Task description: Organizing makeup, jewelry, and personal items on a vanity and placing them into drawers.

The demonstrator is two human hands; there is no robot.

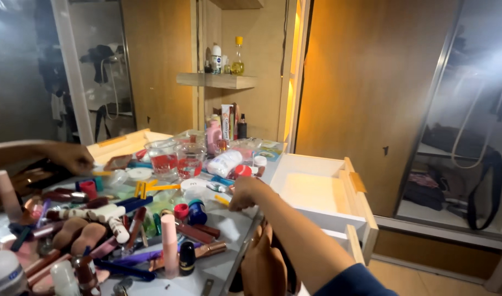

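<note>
My right hand (244,193) reaches from the lower right over the front edge of a cluttered white vanity top (229,225). Its fingers are closed on a small yellow stick (222,200). Just left of it are a blue-capped jar (196,211) and a red cap (181,210). My left hand (71,157) comes in from the left edge, fingers curled down over the back left of the clutter, beside a yellow strip (103,173) and a pale wooden tray (125,143). Whether it grips anything is hidden.
Lipsticks, tubes, yellow razors (144,189) and a tall pink tube (169,244) crowd the table. Two glass cups (177,159) with red contents stand at the back. A white drawer (316,192) hangs open on the right. A shelf (218,81) with bottles is above.
</note>
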